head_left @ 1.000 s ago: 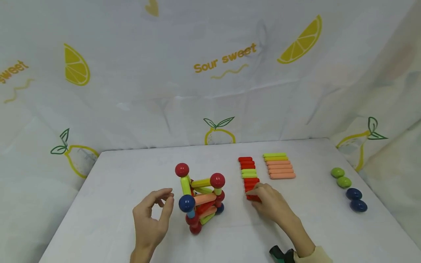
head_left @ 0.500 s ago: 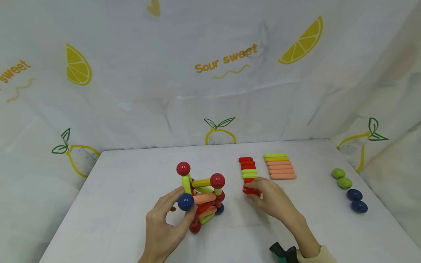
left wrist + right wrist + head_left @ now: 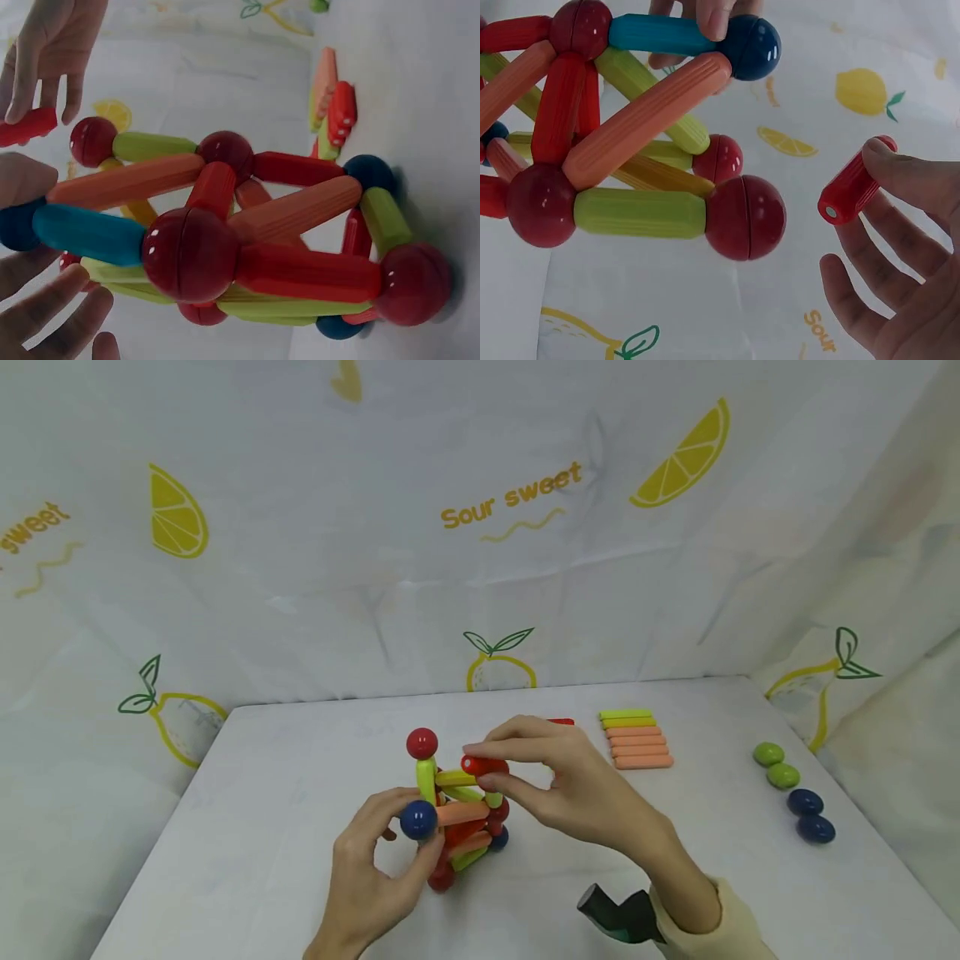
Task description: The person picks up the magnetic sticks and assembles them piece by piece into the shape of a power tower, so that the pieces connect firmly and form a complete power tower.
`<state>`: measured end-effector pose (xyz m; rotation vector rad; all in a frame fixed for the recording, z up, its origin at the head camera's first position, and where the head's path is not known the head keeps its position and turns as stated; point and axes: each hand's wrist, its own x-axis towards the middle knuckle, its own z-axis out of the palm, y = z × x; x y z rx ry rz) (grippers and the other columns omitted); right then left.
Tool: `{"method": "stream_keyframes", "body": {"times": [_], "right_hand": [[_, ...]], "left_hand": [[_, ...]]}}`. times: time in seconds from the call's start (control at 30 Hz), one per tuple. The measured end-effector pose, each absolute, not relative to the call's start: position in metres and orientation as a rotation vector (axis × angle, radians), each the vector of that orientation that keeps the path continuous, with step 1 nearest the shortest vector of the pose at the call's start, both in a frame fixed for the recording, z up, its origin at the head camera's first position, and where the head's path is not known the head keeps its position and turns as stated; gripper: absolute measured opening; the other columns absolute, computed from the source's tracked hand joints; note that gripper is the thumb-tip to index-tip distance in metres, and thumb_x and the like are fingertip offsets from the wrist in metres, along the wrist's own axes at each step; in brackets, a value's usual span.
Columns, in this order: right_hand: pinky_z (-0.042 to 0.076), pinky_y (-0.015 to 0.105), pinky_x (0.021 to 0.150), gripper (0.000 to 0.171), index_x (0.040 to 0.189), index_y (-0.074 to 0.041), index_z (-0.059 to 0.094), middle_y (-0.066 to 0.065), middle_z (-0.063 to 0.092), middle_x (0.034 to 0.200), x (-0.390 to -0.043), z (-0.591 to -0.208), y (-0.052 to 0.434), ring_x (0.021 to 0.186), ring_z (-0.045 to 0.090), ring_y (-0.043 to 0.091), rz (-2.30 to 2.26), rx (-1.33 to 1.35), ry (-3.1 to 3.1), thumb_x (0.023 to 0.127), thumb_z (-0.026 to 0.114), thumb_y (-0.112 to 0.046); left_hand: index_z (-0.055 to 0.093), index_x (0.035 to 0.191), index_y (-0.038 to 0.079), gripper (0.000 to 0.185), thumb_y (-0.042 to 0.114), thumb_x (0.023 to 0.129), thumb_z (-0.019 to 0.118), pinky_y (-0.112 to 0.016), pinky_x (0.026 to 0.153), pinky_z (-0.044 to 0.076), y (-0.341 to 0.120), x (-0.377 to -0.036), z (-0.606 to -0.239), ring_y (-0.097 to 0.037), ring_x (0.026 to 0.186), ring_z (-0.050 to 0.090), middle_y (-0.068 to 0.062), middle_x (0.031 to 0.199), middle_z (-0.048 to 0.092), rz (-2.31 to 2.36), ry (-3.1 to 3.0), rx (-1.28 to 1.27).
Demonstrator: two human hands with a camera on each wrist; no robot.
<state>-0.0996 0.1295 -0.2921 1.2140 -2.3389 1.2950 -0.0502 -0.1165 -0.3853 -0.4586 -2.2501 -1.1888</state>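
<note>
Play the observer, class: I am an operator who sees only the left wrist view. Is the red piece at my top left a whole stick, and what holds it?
Observer: Yes, a short red stick, pinched by the right hand.
Operator: Does it touch the structure?
Observer: No. The right wrist view shows a gap before the nearest red ball.
Operator: Any spare balls?
Observer: The head view shows two green balls and two blue balls off to the right.

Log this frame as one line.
left hand: grips blue ball of stick-and-ball frame | right hand: pinches red stick beside frame
</note>
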Motion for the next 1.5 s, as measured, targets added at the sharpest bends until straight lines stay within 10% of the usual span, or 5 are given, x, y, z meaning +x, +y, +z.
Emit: {"method": "stream_keyframes", "body": {"times": [0.67, 1.5], "right_hand": [[0.051, 0.038, 0.101, 0.027, 0.116, -0.019, 0.079, -0.008, 0.075, 0.105, -0.101, -0.293, 0.095, 0.103, 0.067, 0.010, 0.735, 1.408, -2.566, 0.089, 0.080, -0.020], [0.051, 0.041, 0.101, 0.026, 0.114, -0.022, 0.080, -0.008, 0.074, 0.107, -0.102, -0.298, 0.102, 0.107, 0.064, 0.012, 0.690, 1.411, -2.507, 0.088, 0.081, -0.020]], "left_hand": [[0.069, 0.115, 0.013, 0.044, 0.005, 0.075, 0.087, -0.023, 0.071, 0.048, -0.128, -0.051, -0.378, -0.006, 0.085, 0.064, 0.001, 0.099, 0.075, -1.228, -2.236, -0.587], [0.072, 0.108, 0.008, 0.040, 0.009, 0.072, 0.090, -0.020, 0.069, 0.051, -0.113, -0.051, -0.376, -0.007, 0.078, 0.064, 0.000, 0.094, 0.077, -1.132, -2.187, -0.465]]}}
